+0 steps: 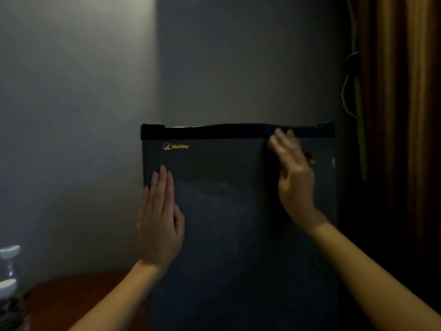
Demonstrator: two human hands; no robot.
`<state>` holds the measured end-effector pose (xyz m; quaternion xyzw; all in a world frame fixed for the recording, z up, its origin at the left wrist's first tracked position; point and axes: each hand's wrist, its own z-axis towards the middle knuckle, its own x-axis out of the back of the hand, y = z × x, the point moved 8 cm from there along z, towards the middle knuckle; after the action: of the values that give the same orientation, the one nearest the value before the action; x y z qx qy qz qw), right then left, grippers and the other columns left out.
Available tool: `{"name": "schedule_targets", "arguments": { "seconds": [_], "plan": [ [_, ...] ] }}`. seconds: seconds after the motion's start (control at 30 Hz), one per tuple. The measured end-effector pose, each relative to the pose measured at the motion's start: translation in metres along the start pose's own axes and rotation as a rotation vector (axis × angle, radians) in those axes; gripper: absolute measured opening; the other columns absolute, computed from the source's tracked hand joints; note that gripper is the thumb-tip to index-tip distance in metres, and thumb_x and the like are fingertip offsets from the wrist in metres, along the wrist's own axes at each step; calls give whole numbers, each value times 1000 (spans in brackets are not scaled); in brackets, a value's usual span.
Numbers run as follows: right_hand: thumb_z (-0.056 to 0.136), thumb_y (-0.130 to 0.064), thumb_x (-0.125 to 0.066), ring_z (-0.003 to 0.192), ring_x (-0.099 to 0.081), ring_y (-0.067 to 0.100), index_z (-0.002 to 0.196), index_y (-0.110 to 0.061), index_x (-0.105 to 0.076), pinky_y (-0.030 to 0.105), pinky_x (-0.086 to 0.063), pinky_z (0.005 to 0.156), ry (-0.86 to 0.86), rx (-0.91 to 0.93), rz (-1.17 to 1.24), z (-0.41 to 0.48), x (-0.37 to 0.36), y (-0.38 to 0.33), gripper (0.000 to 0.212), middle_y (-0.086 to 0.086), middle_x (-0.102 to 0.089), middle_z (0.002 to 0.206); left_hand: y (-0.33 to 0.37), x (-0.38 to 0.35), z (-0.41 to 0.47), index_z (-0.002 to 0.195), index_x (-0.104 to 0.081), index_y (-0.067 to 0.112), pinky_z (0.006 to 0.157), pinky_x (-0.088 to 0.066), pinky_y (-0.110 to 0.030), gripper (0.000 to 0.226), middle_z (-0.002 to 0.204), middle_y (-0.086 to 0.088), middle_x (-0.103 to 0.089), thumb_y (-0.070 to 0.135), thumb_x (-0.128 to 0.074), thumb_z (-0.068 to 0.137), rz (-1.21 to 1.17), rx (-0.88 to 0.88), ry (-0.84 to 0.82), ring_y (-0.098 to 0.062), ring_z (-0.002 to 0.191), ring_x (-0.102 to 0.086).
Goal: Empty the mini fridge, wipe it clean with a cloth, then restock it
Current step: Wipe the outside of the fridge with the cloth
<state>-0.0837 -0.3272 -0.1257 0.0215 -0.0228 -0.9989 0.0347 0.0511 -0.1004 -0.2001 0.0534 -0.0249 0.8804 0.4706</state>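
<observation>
1. The dark, boxy mini fridge (238, 235) stands shut before the grey wall (71, 115).
2. The left hand (160, 220) lies flat, fingers straight, at the door's left edge.
3. The right hand (293, 173), blurred, fingers loose and empty, is at the door's top right corner.

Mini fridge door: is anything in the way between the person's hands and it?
Nothing visible. The left hand lies flat on the closed mini fridge door, and the blurred right hand is up at its top edge. The water bottles stand apart at lower left.
</observation>
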Motion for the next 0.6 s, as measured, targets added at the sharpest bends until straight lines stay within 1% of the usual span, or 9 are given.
{"name": "schedule_targets", "arguments": {
  "seconds": [0.07,0.13,0.2,0.27,0.33,0.4,0.47,0.53,0.6],
  "plan": [
    [93,9,-38,145,-27,23,139,-5,-49,42,-25,119,-147,184,-13,-26,-3,-11,50,8,-40,150,0,0,0,151,-20,1,121,-12,-41,57,161,-10,-14,13,-31,96,-2,-6,-1,-23,149,-12],
    [94,7,-36,145,-28,24,139,-5,-48,42,-24,119,-213,226,-27,-40,12,8,48,10,-39,151,1,1,0,151,-19,0,121,-12,-42,57,161,-11,-14,12,-32,96,-3,-11,-4,-24,149,-11],
    [92,8,-31,145,-26,22,140,-7,-44,40,-23,119,-147,76,-58,-35,31,43,52,11,-37,152,2,1,0,151,-19,-1,121,-12,-42,58,161,-12,-14,12,-31,96,-1,-10,-4,-24,149,-11],
    [87,13,-32,145,-26,21,142,-7,-43,39,-23,120,14,-157,-84,-16,45,74,59,10,-37,152,2,1,0,151,-19,-1,121,-12,-42,58,161,-12,-14,13,-30,96,3,-8,1,-24,149,-11],
    [83,20,-36,145,-25,20,140,-5,-46,39,-21,120,119,-281,-71,3,42,76,64,9,-39,151,2,1,0,151,-18,0,121,-12,-42,58,161,-11,-14,12,-31,96,10,-13,2,-25,149,-12],
    [84,16,-34,145,-24,20,140,-4,-47,39,-19,120,105,-224,-32,11,29,54,61,9,-38,151,1,0,0,151,-18,0,121,-14,-44,58,161,-11,-14,11,-32,96,10,-16,7,-25,149,-12],
    [88,9,-33,146,-23,21,141,-4,-46,37,-19,121,3,-78,-21,-4,18,30,56,7,-35,153,0,0,0,151,-19,0,120,-15,-45,57,160,-11,-15,11,-31,96,9,-14,12,-25,149,-13],
    [90,9,-36,147,-21,21,142,-4,-44,36,-21,120,-95,25,-22,-30,20,24,54,6,-32,154,1,0,0,151,-19,0,120,-15,-45,57,160,-11,-15,11,-31,96,-1,-16,15,-25,149,-13],
    [91,12,-39,147,-21,20,142,-6,-43,35,-21,120,-118,11,-63,-48,30,39,55,7,-31,155,1,0,-1,151,-19,0,121,-14,-44,57,160,-11,-15,11,-31,96,-1,-19,13,-24,149,-12]
  ]
}}
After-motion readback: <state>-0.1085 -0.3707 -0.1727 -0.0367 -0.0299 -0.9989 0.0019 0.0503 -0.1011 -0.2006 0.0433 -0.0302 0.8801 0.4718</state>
